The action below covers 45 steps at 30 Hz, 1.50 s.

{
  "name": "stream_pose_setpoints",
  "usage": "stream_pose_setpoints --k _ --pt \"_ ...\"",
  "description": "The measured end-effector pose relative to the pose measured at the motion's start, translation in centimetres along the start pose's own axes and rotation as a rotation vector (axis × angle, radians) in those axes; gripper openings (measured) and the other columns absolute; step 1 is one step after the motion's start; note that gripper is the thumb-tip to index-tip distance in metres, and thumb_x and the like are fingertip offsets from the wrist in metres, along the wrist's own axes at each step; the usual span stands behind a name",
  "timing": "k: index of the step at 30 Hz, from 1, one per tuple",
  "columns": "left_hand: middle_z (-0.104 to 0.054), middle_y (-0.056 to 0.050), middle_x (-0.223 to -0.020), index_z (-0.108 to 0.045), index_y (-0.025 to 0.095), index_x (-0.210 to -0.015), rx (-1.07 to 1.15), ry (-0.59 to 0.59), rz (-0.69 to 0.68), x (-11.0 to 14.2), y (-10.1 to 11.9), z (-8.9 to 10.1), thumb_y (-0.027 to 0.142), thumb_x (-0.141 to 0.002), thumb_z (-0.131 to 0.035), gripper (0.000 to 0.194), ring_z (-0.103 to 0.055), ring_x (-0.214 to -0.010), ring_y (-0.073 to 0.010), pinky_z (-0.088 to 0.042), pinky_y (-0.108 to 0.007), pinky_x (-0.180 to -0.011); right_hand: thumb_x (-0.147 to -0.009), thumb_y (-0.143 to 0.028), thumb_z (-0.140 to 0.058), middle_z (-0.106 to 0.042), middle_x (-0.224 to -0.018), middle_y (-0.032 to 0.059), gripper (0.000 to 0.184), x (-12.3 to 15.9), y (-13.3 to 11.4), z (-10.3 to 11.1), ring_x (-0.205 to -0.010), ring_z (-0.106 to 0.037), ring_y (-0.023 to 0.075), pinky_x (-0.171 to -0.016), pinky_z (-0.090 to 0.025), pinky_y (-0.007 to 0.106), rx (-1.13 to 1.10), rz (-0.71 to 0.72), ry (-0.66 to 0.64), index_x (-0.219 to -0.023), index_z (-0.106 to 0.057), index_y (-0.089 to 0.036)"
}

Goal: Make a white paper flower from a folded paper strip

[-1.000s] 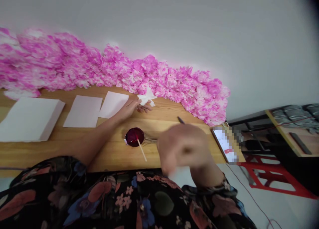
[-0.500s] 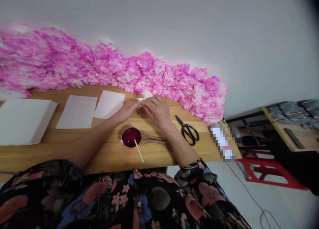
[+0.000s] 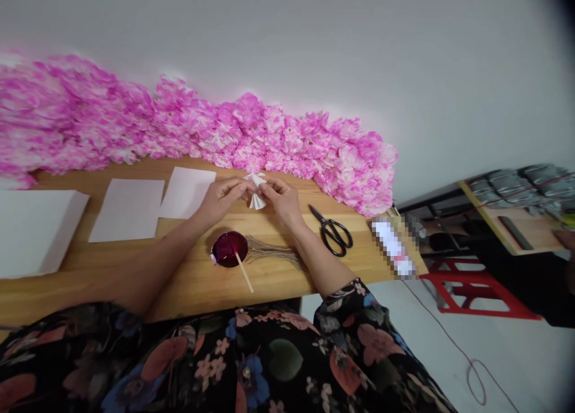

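My left hand (image 3: 223, 195) and my right hand (image 3: 282, 198) meet over the wooden table (image 3: 188, 281), both pinching a small folded white paper piece (image 3: 257, 191) that fans out between the fingertips. Just in front of them sits a small dish of dark red dye (image 3: 229, 249) with a wooden stick (image 3: 244, 271) leaning out of it. A bundle of thin brown strings (image 3: 274, 254) lies beside the dish, under my right forearm. Black scissors (image 3: 333, 229) lie to the right of my right hand.
A long heap of pink and white paper flowers (image 3: 188, 128) runs along the wall at the table's back. Sheets and stacks of white paper (image 3: 128, 209) lie at the left. A phone (image 3: 392, 247) rests at the table's right end. A red stool (image 3: 471, 290) and shelving (image 3: 507, 215) stand further right.
My right hand came from near the camera down to the paper piece and now pinches it with the left. The paper is lifted off the table. The view shifted slightly right.
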<state>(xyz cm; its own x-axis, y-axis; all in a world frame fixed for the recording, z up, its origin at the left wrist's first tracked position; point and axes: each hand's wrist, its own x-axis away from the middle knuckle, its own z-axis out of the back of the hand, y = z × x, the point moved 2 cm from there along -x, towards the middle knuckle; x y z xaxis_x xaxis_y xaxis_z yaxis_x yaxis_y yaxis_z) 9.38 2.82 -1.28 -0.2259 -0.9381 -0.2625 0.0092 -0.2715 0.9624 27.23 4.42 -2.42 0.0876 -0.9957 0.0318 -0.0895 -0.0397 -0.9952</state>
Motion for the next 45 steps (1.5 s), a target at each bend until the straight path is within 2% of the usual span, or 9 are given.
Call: stream_pose_setpoints --k 3,9,17,21,27,32,36,40,45 --pt "-0.079 -0.009 -0.094 -0.078 0.016 -0.092 -0.033 -0.014 -0.036 0.0 -0.1 0.0 0.054 -0.097 -0.061 0.042 -0.071 -0.085 -0.02 -0.057 -0.031 -0.081 -0.077 -0.046 -0.079 -0.076 -0.081 0.0001 0.033 0.1 0.1 -0.1 -0.073 -0.068 0.0143 -0.074 -0.057 0.029 0.016 0.004 0.013 -0.096 -0.079 -0.02" --pt "-0.08 -0.01 -0.099 -0.077 0.018 -0.087 -0.12 0.018 -0.097 -0.1 -0.2 -0.2 0.043 -0.095 -0.063 0.03 -0.072 -0.095 -0.0224 -0.055 -0.034 -0.091 -0.082 -0.048 -0.073 -0.075 -0.08 0.0001 0.029 0.4 -0.3 -0.2 -0.072 -0.067 0.0144 -0.072 -0.054 0.028 0.176 0.137 0.058 -0.089 -0.074 -0.02" --pt "-0.081 -0.009 -0.097 -0.077 0.019 -0.082 -0.202 0.108 -0.178 -0.5 -0.4 -0.4 0.039 -0.088 -0.068 0.023 -0.073 -0.095 -0.0233 -0.055 -0.036 -0.092 -0.086 -0.047 -0.071 -0.081 -0.094 0.0038 0.028 1.1 -0.8 -0.6 -0.087 -0.073 0.0186 -0.085 -0.057 0.032 0.288 0.247 0.055 -0.09 -0.078 -0.02" --pt "-0.081 -0.008 -0.096 -0.078 0.021 -0.084 -0.234 0.147 -0.161 -0.5 -0.4 -0.2 0.039 -0.088 -0.068 0.021 -0.072 -0.092 -0.0229 -0.055 -0.036 -0.091 -0.09 -0.042 -0.066 -0.082 -0.109 0.0042 0.026 1.2 -0.6 -0.8 -0.102 -0.075 0.0213 -0.098 -0.057 0.036 0.312 0.318 0.015 -0.098 -0.082 -0.023" --pt "-0.079 -0.006 -0.091 -0.075 0.021 -0.079 -0.199 0.177 -0.096 -0.5 -0.5 0.0 0.042 -0.087 -0.069 0.023 -0.07 -0.089 -0.0223 -0.054 -0.035 -0.087 -0.096 -0.036 -0.06 -0.081 -0.118 0.0042 0.027 1.2 0.0 -0.7 -0.112 -0.074 0.0213 -0.105 -0.056 0.039 0.447 0.424 -0.025 -0.106 -0.083 -0.026" --pt "-0.077 -0.006 -0.086 -0.072 0.019 -0.077 -0.19 0.149 -0.045 -0.4 -0.7 0.0 0.042 -0.085 -0.066 0.024 -0.067 -0.082 -0.0192 -0.051 -0.03 -0.079 -0.1 -0.033 -0.056 -0.081 -0.119 0.0044 0.028 1.3 0.1 -0.7 -0.114 -0.074 0.021 -0.105 -0.056 0.039 0.6 0.549 -0.051 -0.109 -0.082 -0.028" --pt "-0.075 -0.004 -0.081 -0.07 0.019 -0.077 -0.216 0.16 -0.015 -0.3 -0.4 -0.1 0.039 -0.084 -0.063 0.023 -0.065 -0.076 -0.0175 -0.049 -0.028 -0.074 -0.101 -0.031 -0.055 -0.082 -0.117 0.0075 0.029 1.4 0.0 -0.8 -0.111 -0.075 0.0203 -0.101 -0.057 0.037 0.599 0.616 -0.058 -0.109 -0.082 -0.024" --pt "-0.075 -0.004 -0.081 -0.069 0.019 -0.076 -0.237 0.141 -0.003 -0.2 -0.2 -0.1 0.038 -0.082 -0.062 0.022 -0.065 -0.076 -0.018 -0.048 -0.028 -0.073 -0.099 -0.031 -0.058 -0.082 -0.112 0.0081 0.026 1.4 -0.4 -0.7 -0.106 -0.076 0.02 -0.097 -0.057 0.034 0.574 0.612 -0.052 -0.104 -0.082 -0.022" --pt "-0.075 -0.005 -0.083 -0.072 0.018 -0.078 -0.235 0.109 -0.006 -0.3 -0.5 0.0 0.038 -0.082 -0.062 0.023 -0.066 -0.078 -0.0184 -0.049 -0.028 -0.073 -0.098 -0.036 -0.058 -0.082 -0.105 0.0058 0.027 1.3 -0.9 -0.4 -0.095 -0.075 0.0189 -0.088 -0.057 0.032 0.569 0.505 -0.057 -0.103 -0.081 -0.023"
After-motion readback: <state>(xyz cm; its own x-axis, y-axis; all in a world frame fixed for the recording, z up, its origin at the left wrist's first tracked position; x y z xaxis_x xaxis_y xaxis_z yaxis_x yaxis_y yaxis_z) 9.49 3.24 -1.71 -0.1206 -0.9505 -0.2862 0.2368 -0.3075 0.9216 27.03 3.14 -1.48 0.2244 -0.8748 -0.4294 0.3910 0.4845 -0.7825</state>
